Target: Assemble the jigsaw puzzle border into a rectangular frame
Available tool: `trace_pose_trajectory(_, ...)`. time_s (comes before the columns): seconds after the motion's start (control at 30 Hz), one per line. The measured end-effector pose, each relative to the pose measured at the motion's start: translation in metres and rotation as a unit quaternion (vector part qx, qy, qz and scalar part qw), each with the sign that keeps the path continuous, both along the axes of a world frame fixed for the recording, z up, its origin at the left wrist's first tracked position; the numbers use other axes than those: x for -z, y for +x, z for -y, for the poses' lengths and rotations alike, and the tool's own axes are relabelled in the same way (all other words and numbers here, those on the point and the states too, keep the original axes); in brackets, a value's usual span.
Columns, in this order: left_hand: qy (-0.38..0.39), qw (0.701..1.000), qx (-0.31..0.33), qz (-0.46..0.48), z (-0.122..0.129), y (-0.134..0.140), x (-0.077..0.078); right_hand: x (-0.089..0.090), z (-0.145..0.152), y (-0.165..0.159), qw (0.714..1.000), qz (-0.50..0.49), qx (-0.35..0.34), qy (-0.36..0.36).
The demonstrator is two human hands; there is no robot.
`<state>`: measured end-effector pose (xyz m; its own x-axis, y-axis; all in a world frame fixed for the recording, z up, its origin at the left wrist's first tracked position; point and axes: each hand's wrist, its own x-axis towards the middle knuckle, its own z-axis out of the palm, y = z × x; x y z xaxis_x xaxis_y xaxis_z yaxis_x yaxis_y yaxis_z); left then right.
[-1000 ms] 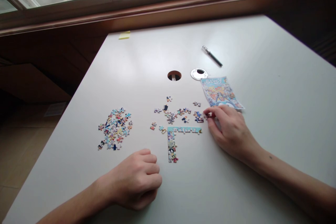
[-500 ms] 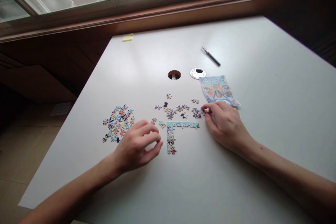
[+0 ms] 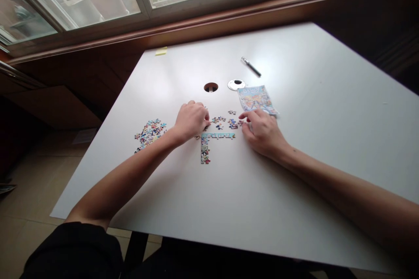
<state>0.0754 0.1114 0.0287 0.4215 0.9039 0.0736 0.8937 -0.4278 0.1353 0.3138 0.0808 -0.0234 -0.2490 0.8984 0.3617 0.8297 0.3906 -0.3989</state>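
My left hand [image 3: 192, 120] reaches over the loose puzzle pieces, thumb and fingers bent together at their left side. Whatever lies between its fingertips is hidden. Below it, a joined L-shaped strip of puzzle border [image 3: 204, 148] lies flat, with a light blue top row. My right hand [image 3: 262, 133] rests to the right of the strip, thumb and index finger apart beside a puzzle piece [image 3: 241, 122]. Between the hands lie several loose puzzle pieces [image 3: 218, 119]. A larger pile of puzzle pieces [image 3: 152, 130] sits to the left, partly covered by my left forearm.
A colourful picture sheet [image 3: 257, 99] lies just beyond my right hand. Behind it are a round metal cover [image 3: 236, 84], a round hole in the table [image 3: 211, 87] and a dark pen [image 3: 251, 66]. A yellow sticky note [image 3: 161, 51] sticks at the far edge, below the window.
My left hand has moved forward and right, from beside the border strip to the loose pieces above it. My right hand stays by the same piece. The whole view has shifted.
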Motion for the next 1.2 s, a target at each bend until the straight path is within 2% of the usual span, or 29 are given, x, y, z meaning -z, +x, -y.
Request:
trace_pose_trajectory(0.17,-0.069,0.996,-0.016,0.059,-0.008,0.001,-0.007,0.001,0.0,0.0,1.0,-0.007,-0.001,0.013)
trace_pose_trajectory(0.27,-0.129,0.979,-0.035,0.152,0.002,-0.008,-0.015,0.001,0.0,0.001,0.999,-0.01,-0.005,0.03)
trace_pose_trajectory(0.33,-0.173,0.949,-0.034,0.261,0.021,-0.017,-0.018,0.0,0.001,0.001,0.999,-0.008,-0.01,0.044)
trace_pose_trajectory(0.4,-0.223,0.905,-0.013,0.361,0.049,-0.026,-0.016,-0.003,0.003,0.0,0.998,0.001,-0.019,0.064)
trace_pose_trajectory(0.47,-0.273,0.865,-0.043,0.42,0.081,-0.033,-0.01,-0.006,0.008,-0.003,0.995,0.015,-0.04,0.086)
trace_pose_trajectory(0.53,-0.285,0.837,-0.091,0.458,0.111,-0.038,-0.002,-0.01,0.015,-0.007,0.991,0.021,-0.087,0.097)
trace_pose_trajectory(0.6,-0.288,0.826,-0.115,0.471,0.131,-0.04,0.006,-0.013,0.023,-0.012,0.982,0.015,-0.165,0.094)
trace_pose_trajectory(0.73,-0.229,0.87,-0.103,0.423,0.144,-0.042,0.015,-0.017,0.04,-0.021,0.94,0.027,-0.335,0.064)
trace_pose_trajectory(0.83,-0.174,0.911,-0.058,0.368,0.141,-0.043,0.015,-0.018,0.045,-0.023,0.907,0.038,-0.417,0.05)
trace_pose_trajectory(0.97,-0.127,0.941,-0.001,0.313,0.139,-0.044,0.015,-0.015,0.045,-0.023,0.891,0.047,-0.449,0.045)
trace_pose_trajectory(1.2,-0.102,0.951,0.024,0.29,0.138,-0.044,0.022,-0.012,0.044,-0.021,0.888,0.066,-0.452,0.04)
